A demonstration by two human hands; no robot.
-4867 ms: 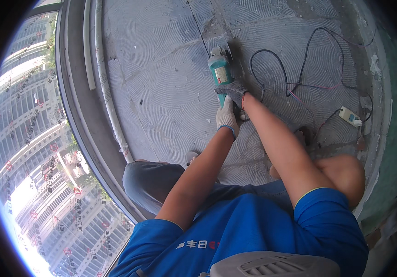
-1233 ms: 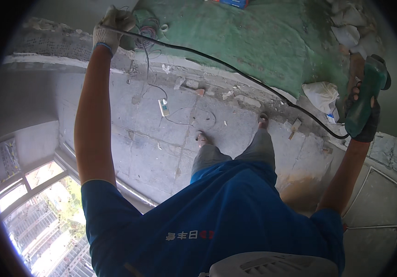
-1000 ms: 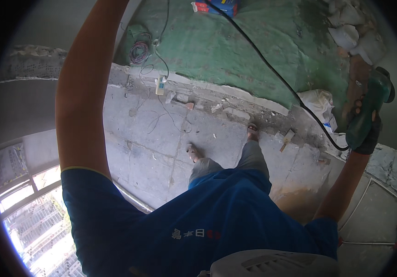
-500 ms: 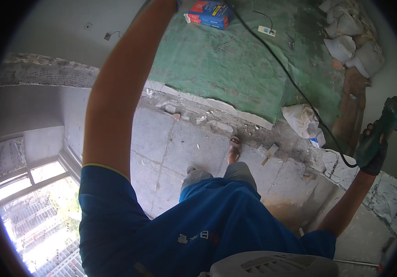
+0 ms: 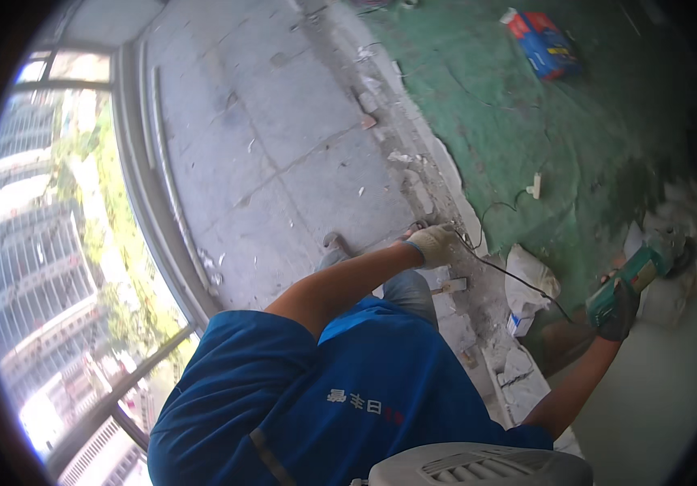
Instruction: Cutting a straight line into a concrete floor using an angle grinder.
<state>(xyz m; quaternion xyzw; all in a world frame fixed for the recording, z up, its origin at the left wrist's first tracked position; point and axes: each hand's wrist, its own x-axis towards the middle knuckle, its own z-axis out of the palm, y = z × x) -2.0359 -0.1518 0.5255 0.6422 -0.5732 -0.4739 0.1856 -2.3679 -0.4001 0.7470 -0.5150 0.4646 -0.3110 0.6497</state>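
Note:
My right hand (image 5: 614, 310), in a dark glove, is wrapped round the body of a green angle grinder (image 5: 644, 269) held out at the right. The grinder's head points away from me, towards a pale sack. In front of my body my left hand (image 5: 432, 245), in a pale glove, is closed on a black power cord (image 5: 504, 270). From that hand the cord runs right towards the grinder, and another stretch curves up to a white power strip (image 5: 535, 186) on the green floor sheet (image 5: 478, 113).
A blue and red bag (image 5: 541, 44) lies on the sheet at the far right. A white sack (image 5: 530, 279) sits by the rubble strip (image 5: 413, 182), with a wooden-handled tool (image 5: 450, 286) nearby. A large window (image 5: 81, 267) fills the left side, beside grey floor slabs (image 5: 267, 105).
My left arm has come down from its stretch upward, and that hand now grips the cord at my front. The view has turned left towards the window; the grinder stays in my right hand.

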